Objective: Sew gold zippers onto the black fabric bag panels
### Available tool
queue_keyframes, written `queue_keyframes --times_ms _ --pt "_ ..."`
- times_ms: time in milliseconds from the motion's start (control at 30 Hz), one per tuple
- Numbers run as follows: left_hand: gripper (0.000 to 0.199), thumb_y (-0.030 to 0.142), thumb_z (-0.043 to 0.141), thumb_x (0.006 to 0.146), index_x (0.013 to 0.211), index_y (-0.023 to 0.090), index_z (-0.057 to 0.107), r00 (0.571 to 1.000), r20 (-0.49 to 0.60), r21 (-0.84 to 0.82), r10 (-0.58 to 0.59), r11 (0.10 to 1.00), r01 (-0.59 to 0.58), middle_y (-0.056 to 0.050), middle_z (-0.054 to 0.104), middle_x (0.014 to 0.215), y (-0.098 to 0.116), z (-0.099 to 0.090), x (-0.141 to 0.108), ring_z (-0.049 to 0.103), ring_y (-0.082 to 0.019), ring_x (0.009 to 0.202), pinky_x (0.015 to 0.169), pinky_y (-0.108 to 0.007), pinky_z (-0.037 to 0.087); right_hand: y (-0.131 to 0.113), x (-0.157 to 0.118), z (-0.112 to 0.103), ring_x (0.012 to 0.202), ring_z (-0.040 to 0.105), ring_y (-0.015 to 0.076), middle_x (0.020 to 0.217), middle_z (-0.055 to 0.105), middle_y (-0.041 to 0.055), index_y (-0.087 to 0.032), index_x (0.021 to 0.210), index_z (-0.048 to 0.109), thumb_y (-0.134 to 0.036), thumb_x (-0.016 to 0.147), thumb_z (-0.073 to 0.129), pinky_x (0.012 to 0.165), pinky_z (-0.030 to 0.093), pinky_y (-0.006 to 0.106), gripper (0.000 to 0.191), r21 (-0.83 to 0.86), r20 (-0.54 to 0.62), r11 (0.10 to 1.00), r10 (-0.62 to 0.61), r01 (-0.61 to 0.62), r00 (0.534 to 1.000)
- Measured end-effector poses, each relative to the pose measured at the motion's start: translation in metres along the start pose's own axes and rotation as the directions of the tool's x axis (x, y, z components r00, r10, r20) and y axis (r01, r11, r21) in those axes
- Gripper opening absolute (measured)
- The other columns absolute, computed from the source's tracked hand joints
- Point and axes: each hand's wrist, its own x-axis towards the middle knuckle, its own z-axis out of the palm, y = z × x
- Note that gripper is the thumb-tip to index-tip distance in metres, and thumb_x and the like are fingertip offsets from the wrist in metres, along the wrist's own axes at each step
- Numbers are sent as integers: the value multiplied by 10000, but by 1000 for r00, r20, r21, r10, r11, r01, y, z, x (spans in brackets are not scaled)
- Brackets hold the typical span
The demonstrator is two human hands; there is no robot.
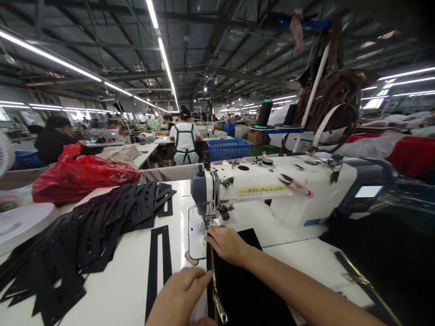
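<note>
A gold-toothed zipper (213,267) on black tape runs along the left edge of a black fabric piece (249,294), leading up to the needle area of a white sewing machine (251,185). My right hand (227,244) is closed at the zipper's upper end, close to the presser foot, fingertips pinched on it. Lower down, my left hand (181,294) has its thumb and fingers together at the zipper's left edge. The gold slider with its pull (219,308) hangs near the bottom. My left fingertips are partly hidden.
Black slotted strips (102,226) fan out in a pile at left; one slotted strip (154,262) lies beside my left hand. A red plastic bag (84,174) sits behind the pile. Pink-handled snips (297,185) rest on the machine. Another gold zipper (362,278) lies right. A person (185,138) sits ahead.
</note>
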Motion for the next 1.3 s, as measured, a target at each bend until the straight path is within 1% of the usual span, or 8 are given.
queue_keyframes --times_ms 67,167,367,667,867,1067,1167,1300 --pt "846 536 698 623 1333 195 388 979 188 143 72 985 -100 -168 391 1373 4 -16 23 314 -397 1263 1000 -634 206 4 -8 -9 850 587 184 902 630 59 -174 963 554 -211 924 374 767 455 286 187 27 -38 1000 10 -9 999" --pt "924 595 665 626 1363 152 329 939 335 170 74 976 -138 -171 292 1416 12 -29 47 187 -395 1315 1007 -677 41 20 -34 -27 977 533 220 1030 589 103 -159 1065 539 -251 928 361 865 412 351 243 18 -153 988 156 -155 976" --pt "1009 669 670 570 1350 117 348 957 270 194 103 968 -159 -213 355 1380 10 -25 58 234 -378 1306 1041 -630 42 69 -72 -28 657 543 221 659 545 47 -203 664 493 -336 840 486 640 443 358 221 16 -264 882 458 -471 849" --pt "1017 743 496 662 1370 46 277 932 354 257 73 951 -172 -233 144 1431 0 -20 73 83 -398 1326 1022 -646 -14 54 -65 -30 507 548 173 602 540 -10 -226 760 392 -417 893 396 499 398 273 233 -6 -293 822 543 -569 787" --pt "1133 834 460 565 1345 23 326 946 322 324 37 935 -147 -244 173 1414 5 -17 75 112 -402 1319 1047 -621 40 59 -66 -25 474 595 272 498 565 40 -148 891 501 -331 902 376 438 362 295 221 -187 -212 748 603 -637 769" --pt "1183 856 446 532 1346 7 317 960 276 335 36 933 -131 -250 196 1408 9 -16 72 139 -408 1310 1053 -609 48 29 -103 -27 627 656 248 863 667 107 -126 1365 273 -410 937 301 485 483 319 514 -295 -286 807 436 -511 853" --pt "1211 878 411 518 1346 0 312 969 240 336 58 932 -139 -260 209 1402 7 -14 70 147 -412 1308 1050 -613 65 22 -126 -23 451 599 192 739 653 45 -200 1296 433 -212 926 272 372 445 283 403 -424 -165 839 297 -340 940" --pt "1245 898 363 513 1347 -23 292 971 230 339 66 930 -144 -270 199 1402 7 -11 68 126 -421 1307 1043 -621 75 19 -118 -31 546 614 238 749 636 107 -116 1173 574 -23 785 378 455 497 354 445 -624 -92 725 304 -293 948"
